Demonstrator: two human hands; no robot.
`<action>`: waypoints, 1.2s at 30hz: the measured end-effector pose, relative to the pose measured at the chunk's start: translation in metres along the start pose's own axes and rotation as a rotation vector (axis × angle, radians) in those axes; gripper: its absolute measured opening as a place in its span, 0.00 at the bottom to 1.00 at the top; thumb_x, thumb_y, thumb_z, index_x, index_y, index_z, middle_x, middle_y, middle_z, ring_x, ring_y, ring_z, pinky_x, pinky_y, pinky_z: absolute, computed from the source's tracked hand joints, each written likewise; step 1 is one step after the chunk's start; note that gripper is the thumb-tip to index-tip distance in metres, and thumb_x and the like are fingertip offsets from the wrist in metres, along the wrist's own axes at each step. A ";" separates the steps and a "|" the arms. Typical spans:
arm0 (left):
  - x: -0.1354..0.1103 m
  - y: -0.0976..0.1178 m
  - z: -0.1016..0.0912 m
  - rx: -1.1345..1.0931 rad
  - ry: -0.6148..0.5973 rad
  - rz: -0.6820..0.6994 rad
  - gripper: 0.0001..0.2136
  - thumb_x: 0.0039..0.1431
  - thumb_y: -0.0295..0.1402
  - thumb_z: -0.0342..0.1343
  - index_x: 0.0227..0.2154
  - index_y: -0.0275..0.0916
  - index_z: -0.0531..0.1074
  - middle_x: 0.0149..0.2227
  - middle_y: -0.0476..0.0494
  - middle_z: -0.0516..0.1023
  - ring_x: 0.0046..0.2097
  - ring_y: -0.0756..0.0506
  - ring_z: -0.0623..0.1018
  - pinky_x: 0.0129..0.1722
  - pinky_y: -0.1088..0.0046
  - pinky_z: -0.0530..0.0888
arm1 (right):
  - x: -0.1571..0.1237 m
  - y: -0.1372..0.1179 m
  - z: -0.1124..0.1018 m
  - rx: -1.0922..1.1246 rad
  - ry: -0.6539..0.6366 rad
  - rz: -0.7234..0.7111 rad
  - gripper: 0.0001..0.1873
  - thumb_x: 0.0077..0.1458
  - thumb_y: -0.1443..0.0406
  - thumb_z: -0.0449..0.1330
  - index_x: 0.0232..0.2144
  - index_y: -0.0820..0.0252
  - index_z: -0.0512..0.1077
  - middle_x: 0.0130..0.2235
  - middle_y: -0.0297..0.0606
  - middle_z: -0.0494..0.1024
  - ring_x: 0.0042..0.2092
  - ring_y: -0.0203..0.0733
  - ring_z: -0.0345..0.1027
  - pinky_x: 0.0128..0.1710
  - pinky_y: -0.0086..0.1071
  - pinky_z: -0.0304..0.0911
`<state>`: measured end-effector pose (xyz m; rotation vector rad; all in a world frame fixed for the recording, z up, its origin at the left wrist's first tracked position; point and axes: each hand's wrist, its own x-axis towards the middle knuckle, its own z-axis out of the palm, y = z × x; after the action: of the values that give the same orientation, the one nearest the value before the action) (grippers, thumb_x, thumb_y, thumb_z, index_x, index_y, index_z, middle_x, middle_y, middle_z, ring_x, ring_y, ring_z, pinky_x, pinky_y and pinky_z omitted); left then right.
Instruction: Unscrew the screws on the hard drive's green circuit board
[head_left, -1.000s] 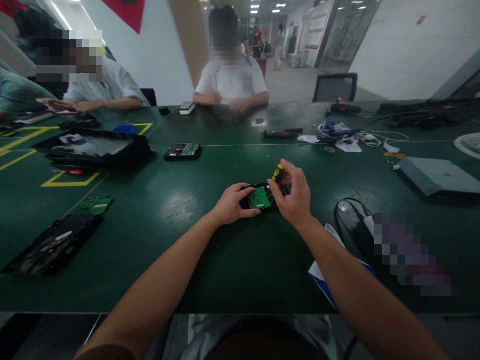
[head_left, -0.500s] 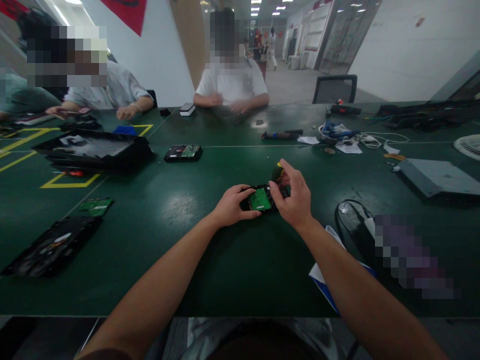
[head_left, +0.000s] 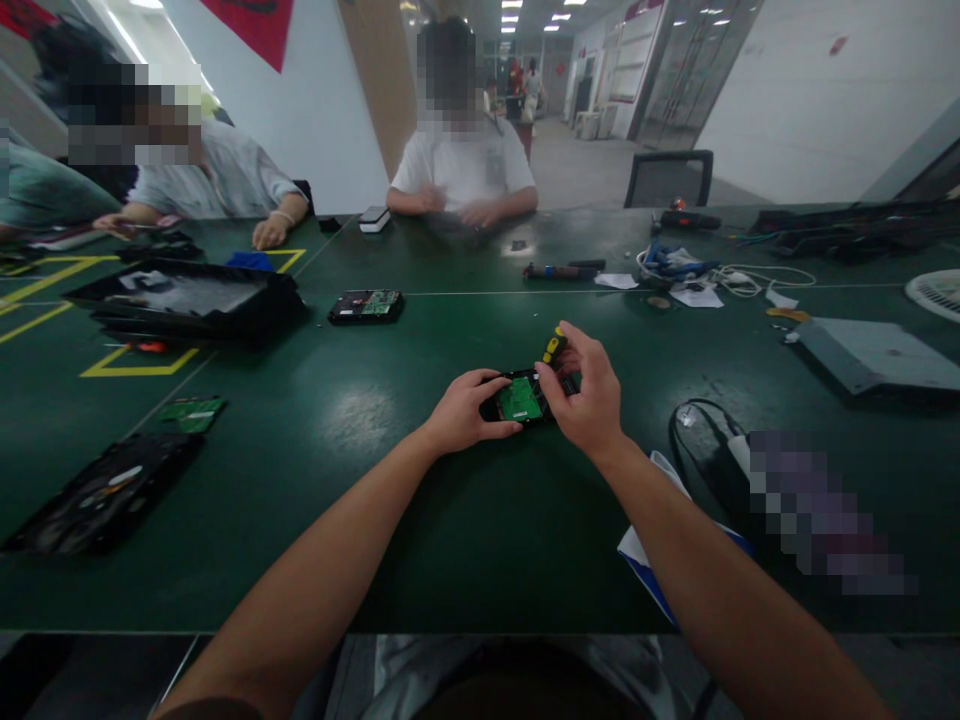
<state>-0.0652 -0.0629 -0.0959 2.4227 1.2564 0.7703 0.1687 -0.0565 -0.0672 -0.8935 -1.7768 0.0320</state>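
A small black hard drive [head_left: 521,399] lies on the green table in front of me, its green circuit board facing up. My left hand [head_left: 474,408] grips its left end, thumb on the near edge and fingers over the far one. My right hand [head_left: 585,392] is closed round a screwdriver with a yellow and black handle [head_left: 555,345], held above the drive's right end. The screwdriver's tip is hidden behind my fingers.
To the left lie a loose green circuit board [head_left: 193,413] and a dark flat casing [head_left: 109,492]. Farther back are another drive [head_left: 366,306] and a black tray [head_left: 187,295]. A grey metal box [head_left: 877,352] and a cable [head_left: 694,440] are at right. Co-workers sit across.
The screwdriver handle has turned in my right hand, showing more of its yellow side. My left hand and the hard drive stay in place. A co-worker's hand at left has shifted slightly.
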 end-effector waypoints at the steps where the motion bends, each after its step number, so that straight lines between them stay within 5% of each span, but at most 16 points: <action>1: 0.000 0.000 0.000 0.000 0.000 0.000 0.36 0.55 0.53 0.69 0.63 0.40 0.72 0.62 0.32 0.73 0.63 0.31 0.73 0.63 0.49 0.71 | 0.000 0.000 0.000 0.000 -0.008 -0.003 0.33 0.66 0.64 0.61 0.70 0.45 0.59 0.58 0.44 0.75 0.47 0.49 0.77 0.49 0.50 0.79; 4: 0.000 0.000 0.000 -0.003 -0.005 0.000 0.36 0.54 0.53 0.69 0.62 0.42 0.72 0.62 0.33 0.73 0.63 0.31 0.74 0.63 0.48 0.71 | -0.001 0.000 0.002 0.039 -0.030 0.023 0.34 0.67 0.65 0.58 0.72 0.45 0.55 0.63 0.44 0.72 0.51 0.50 0.77 0.52 0.50 0.78; 10: 0.000 0.000 -0.001 -0.006 -0.006 0.001 0.35 0.55 0.53 0.69 0.63 0.42 0.72 0.63 0.33 0.73 0.63 0.31 0.73 0.63 0.48 0.71 | 0.000 0.001 0.001 -0.016 0.030 -0.002 0.33 0.64 0.62 0.63 0.68 0.46 0.60 0.55 0.43 0.75 0.46 0.50 0.76 0.45 0.51 0.80; 16: -0.001 -0.001 0.000 -0.003 0.009 0.020 0.36 0.56 0.53 0.68 0.62 0.39 0.72 0.62 0.31 0.74 0.63 0.32 0.74 0.63 0.50 0.71 | -0.001 0.001 0.001 0.050 -0.015 0.014 0.34 0.66 0.65 0.59 0.71 0.47 0.57 0.62 0.44 0.72 0.51 0.50 0.77 0.50 0.49 0.79; 36: -0.001 -0.004 0.002 -0.001 0.022 0.029 0.35 0.55 0.53 0.69 0.62 0.40 0.72 0.62 0.32 0.74 0.62 0.32 0.74 0.62 0.50 0.72 | 0.002 -0.002 0.000 -0.018 0.008 -0.023 0.32 0.66 0.64 0.60 0.69 0.46 0.60 0.56 0.43 0.76 0.46 0.48 0.76 0.49 0.50 0.77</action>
<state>-0.0672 -0.0615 -0.1000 2.4431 1.2306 0.8076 0.1670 -0.0566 -0.0649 -0.8855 -1.7824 -0.0022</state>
